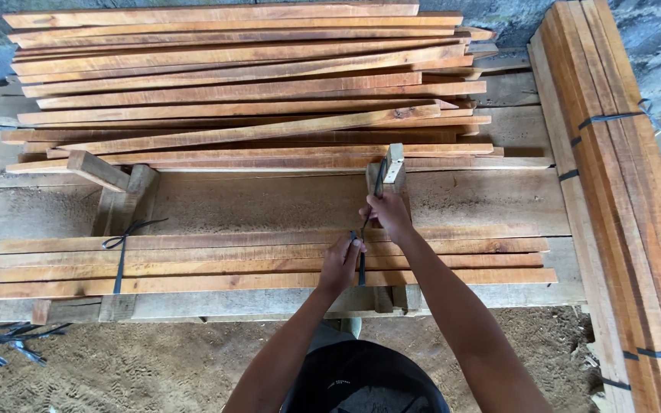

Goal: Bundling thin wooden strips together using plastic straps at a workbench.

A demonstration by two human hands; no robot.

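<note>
Rough plank bench under loose slats, my left hand pinching black strap on the bundle, my right hand gripping its upper end, tied stack beside

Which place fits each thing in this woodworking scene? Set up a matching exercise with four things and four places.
Things:
1 left hand
2 loose slat pile
3 tied dark strap
4 banded plank stack

Places:
A far right edge
B left end of the near bundle
C back of the bench
D on the near bundle, pinching a strap

Pairs: 1-D, 2-C, 3-B, 4-A
</note>
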